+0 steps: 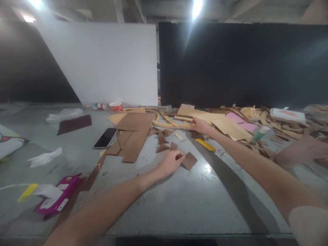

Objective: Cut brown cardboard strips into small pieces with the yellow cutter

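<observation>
My left hand (pixel 172 162) rests low over the table, its fingers pinched on the edge of a small brown cardboard square (pixel 190 161). Farther forward, my right hand (pixel 202 125) has its fingers closed at the end of a curved tan strip (pixel 176 125). Torn brown scraps (pixel 162 138) lie between and beyond the hands. A yellow box cutter (pixel 206 145) lies just below my right wrist. Left of the scraps are larger brown cardboard sheets (pixel 139 136), partly overlapping.
A phone (pixel 105 138), a magenta power strip (pixel 60 196) with a cable, and crumpled white tissue (pixel 45 157) are at left. A red paper cup (pixel 115 106) stands at the back. Tan sheets, a pink sheet (pixel 240 121), a white box (pixel 287 115) and piled strips fill the right.
</observation>
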Motion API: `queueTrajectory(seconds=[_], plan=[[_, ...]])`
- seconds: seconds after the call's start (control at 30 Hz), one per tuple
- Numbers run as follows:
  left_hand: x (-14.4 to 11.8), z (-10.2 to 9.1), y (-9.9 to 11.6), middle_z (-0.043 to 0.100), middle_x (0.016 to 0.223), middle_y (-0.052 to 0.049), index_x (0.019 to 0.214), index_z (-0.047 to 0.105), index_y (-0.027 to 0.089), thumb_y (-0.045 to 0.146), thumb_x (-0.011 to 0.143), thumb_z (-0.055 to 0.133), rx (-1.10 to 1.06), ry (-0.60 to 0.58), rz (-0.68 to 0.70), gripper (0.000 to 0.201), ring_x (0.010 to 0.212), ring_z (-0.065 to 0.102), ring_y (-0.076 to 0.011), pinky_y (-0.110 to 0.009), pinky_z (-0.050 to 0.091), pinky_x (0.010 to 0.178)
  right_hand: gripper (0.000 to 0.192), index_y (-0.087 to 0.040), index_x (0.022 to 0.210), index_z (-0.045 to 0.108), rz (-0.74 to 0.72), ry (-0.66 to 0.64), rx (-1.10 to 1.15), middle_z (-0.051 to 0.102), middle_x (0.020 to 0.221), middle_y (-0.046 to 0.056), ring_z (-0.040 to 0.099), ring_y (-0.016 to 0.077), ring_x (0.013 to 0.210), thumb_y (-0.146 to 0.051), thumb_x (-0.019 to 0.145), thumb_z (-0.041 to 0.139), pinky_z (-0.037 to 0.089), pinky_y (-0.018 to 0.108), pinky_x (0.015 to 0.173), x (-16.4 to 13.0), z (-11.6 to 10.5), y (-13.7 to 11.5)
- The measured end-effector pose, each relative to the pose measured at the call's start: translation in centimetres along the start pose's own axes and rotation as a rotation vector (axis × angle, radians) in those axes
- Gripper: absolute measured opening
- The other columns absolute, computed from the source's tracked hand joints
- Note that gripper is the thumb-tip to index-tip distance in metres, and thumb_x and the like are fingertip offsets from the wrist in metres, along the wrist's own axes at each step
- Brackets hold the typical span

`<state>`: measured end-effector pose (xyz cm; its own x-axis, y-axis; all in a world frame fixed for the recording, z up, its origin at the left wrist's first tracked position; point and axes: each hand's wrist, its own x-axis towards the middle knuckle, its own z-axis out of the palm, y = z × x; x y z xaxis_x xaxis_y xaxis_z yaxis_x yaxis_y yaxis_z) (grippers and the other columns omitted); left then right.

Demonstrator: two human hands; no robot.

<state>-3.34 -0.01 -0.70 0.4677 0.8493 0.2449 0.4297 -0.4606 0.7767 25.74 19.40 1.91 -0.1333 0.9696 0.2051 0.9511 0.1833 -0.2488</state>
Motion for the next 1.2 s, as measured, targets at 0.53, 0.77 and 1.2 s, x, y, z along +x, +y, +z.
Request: queueTrajectory(seconds=[0.53, 0.77, 1.2], plan=[[-0.2, -0.3, 0.6, 0.082, 0.091, -0.004, 0.092, 0.078, 0.02, 0.028, 0.103, 0.063, -0.004, -0.009, -0.011, 0.02, 0.083, 0.071, -0.0202, -0.031, 0.049, 0.078, 0.036, -0.018, 0.126, 0.072, -0.037, 0.133, -0.052, 0.081, 0.118, 0.014, 0.072, 0.0304, 0.107, -0.028, 0.091, 0.074, 0.049, 0.039, 0.097, -2.6, -1.1, 4.9], [-0.1, -0.1, 0.0, 0.081, 0.09, -0.003, 0.09, 0.078, 0.021, 0.029, 0.103, 0.064, -0.005, -0.008, 0.013, 0.02, 0.08, 0.07, -0.0194, -0.03, 0.048, 0.075, 0.038, -0.015, 0.132, 0.068, -0.087, 0.229, -0.206, 0.069, 0.142, 0.023, 0.053, 0.0378, 0.138, -0.014, 0.097, 0.055, 0.027, 0.056, 0.12, 0.3, -0.7, 4.2], [-0.1, 0.0, -0.4, 0.08, 0.087, -0.002, 0.089, 0.077, 0.021, 0.03, 0.102, 0.065, -0.029, 0.006, -0.024, 0.02, 0.079, 0.07, -0.0189, -0.028, 0.046, 0.073, 0.038, -0.014, 0.131, 0.072, -0.048, 0.203, -0.17, 0.074, 0.132, 0.022, 0.057, 0.0379, 0.13, -0.019, 0.097, 0.055, 0.037, 0.05, 0.111, 3.2, 0.4, -1.9]])
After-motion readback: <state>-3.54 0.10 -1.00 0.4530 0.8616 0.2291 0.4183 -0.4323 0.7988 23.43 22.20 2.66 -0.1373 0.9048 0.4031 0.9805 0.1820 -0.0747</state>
